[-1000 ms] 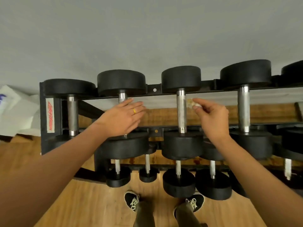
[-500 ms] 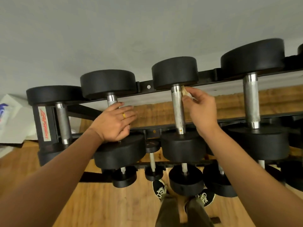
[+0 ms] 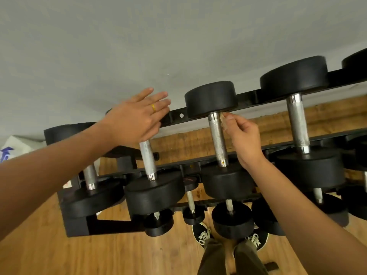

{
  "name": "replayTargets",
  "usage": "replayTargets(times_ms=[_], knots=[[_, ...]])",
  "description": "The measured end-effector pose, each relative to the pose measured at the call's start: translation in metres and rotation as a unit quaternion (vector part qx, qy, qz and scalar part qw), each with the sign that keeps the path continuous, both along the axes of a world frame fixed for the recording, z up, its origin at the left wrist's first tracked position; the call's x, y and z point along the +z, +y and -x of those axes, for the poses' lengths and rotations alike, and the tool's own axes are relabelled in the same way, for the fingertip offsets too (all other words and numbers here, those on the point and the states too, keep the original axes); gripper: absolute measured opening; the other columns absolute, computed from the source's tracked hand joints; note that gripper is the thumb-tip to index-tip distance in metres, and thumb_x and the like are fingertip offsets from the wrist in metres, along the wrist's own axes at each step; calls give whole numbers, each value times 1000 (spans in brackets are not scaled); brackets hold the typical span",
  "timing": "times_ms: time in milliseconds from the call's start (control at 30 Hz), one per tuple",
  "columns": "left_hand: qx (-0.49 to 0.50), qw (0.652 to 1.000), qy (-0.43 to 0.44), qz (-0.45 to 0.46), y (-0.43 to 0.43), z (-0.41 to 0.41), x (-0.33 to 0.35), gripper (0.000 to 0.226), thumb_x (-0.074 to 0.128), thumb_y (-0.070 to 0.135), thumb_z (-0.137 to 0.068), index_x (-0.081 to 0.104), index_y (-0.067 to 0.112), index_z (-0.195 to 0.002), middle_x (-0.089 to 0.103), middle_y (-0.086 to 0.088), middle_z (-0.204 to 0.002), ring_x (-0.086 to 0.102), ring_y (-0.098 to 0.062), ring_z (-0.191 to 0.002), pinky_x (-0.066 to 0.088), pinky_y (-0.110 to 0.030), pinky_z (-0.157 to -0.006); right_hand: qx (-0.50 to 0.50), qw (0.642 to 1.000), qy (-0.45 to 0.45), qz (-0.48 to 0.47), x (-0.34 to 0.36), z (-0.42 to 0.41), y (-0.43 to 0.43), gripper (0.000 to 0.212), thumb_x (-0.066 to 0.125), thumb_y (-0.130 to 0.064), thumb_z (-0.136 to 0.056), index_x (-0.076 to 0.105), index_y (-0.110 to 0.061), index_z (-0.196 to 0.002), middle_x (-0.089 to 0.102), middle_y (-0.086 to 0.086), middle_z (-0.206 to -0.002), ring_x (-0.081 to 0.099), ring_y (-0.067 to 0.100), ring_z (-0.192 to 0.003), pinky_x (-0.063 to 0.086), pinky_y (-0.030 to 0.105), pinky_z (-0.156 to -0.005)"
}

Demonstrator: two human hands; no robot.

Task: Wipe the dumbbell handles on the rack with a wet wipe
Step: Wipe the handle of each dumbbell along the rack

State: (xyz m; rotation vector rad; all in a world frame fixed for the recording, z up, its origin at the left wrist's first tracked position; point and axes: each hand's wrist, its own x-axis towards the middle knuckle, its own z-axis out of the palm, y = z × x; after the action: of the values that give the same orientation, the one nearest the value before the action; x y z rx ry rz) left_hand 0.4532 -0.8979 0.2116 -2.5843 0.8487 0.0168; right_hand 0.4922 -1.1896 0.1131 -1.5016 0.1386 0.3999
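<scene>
Our right hand [image 3: 245,135] pinches the wet wipe [image 3: 223,121] against the top of the centre-frame dumbbell handle [image 3: 217,139] on the rack [image 3: 250,96]. Its long axis runs down-frame, so we judge the wipe goes downward. Our left hand [image 3: 137,118], flat and empty, hovers farther left.

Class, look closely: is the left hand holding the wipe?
No, the right hand pinches the wipe at the dumbbell handle; the left hand has straight fingers.

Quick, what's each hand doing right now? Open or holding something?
Left hand: open, fingers straight, holding nothing.
Right hand: pinches the wet wipe against the top of a dumbbell handle.
</scene>
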Motion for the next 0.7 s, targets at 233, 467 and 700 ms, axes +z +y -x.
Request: replayTargets(times_ms=[233, 467, 700], knots=[[-79, 996, 19, 27, 5, -2, -4, 41, 42, 25, -107, 70, 0, -124, 68, -19, -131, 58, -32, -132, 31, -49, -121, 4, 996, 64, -66, -12, -14, -8, 19, 66, -5, -94, 72, -9, -111, 74, 8, -109, 70, 22, -107, 54, 42, -101], [-54, 994, 96, -27, 5, -8, 8, 67, 41, 52, -100, 59, 0, -138, 59, -19, -142, 51, -33, -139, 28, -46, -121, -40, 979, 155, -128, -4, -21, 0, 19, 73, 0, -86, 73, -10, -102, 76, 7, -101, 71, 22, -103, 55, 38, -100], [-48, 998, 45, -6, 2, -4, -2, 66, 45, 54, -100, 63, 0, -134, 65, -19, -134, 57, -33, -133, 33, -47, -119, -8, 990, 105, -90, -3, -26, -6, 14, 72, -5, -89, 74, -10, -102, 75, 4, -90, 70, 14, -83, 58, 27, -80]])
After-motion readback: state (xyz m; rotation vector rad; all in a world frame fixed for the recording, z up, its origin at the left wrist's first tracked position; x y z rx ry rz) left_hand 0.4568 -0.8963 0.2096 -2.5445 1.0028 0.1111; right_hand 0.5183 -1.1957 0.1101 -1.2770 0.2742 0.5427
